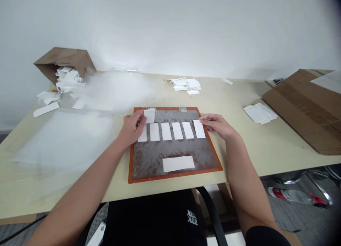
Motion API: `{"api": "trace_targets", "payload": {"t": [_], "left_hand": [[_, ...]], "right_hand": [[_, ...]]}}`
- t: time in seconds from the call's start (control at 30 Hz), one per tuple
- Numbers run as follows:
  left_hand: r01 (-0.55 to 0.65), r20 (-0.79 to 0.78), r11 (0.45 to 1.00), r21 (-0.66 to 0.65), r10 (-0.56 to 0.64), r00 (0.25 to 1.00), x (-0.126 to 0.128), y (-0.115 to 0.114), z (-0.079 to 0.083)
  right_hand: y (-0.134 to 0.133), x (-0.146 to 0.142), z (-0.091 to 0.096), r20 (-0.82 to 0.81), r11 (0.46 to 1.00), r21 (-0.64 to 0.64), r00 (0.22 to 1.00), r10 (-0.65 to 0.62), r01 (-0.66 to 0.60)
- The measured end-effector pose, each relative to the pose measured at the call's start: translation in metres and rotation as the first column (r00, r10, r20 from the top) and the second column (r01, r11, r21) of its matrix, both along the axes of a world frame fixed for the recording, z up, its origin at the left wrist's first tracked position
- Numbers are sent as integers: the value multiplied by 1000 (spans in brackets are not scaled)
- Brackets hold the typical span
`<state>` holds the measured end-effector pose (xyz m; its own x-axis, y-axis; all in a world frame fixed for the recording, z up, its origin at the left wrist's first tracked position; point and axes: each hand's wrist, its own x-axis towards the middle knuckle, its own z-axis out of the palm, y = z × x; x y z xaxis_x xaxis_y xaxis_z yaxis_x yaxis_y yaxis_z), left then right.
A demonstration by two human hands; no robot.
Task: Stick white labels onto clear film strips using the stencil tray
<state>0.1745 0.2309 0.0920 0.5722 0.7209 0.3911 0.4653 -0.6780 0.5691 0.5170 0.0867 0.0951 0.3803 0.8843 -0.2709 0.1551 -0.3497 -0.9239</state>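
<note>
In front of me lies a grey metal plate (149, 155) on an orange-edged board (176, 175), with two hinges at its far edge. A row of white cards (166, 131) fills its rectangular slots, and a longer white strip (178, 164) sits in the near slot. My left hand (132, 127) pinches a small stack of white cards (149, 116) above the row's left end. At the right end my right hand (216, 125) has its fingers closed on the edge of a white card (199, 129), which lies over the last slot.
A tipped cardboard box (66, 54) spills white paper pieces at back left. Clear plastic sheets (69, 139) cover the table's left side. Loose card piles (186, 84) lie behind the board and further right (259, 113), beside a big cardboard box (301, 107).
</note>
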Motion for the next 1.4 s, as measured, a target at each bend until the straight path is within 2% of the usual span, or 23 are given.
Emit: {"api": "trace_targets", "payload": {"t": [0.17,0.27,0.37,0.53,0.7,0.87,1.4], "left_hand": [[16,15,1000,8,-16,1000,0,0,1],[15,16,1000,15,-15,1000,-1,0,0],[3,4,1000,13,-3,1000,-1,0,0],[-4,12,1000,12,4,1000,0,0,0],[-2,17,1000,5,2,1000,-1,0,0],[2,18,1000,13,-2,1000,-1,0,-1],[11,28,1000,17,-12,1000,0,0,0]], "right_hand": [[-2,-3,3,112,1000,-1,994,-17,17],[-4,-2,5,182,998,58,983,-3,-8],[-6,-2,7,205,997,63,978,33,-47],[-11,-1,10,221,986,43,964,146,-159],[-18,5,17,188,975,26,959,213,-221],[-21,10,16,137,961,-52,951,277,-273],[-20,12,12,191,948,-67,929,318,-311]]}}
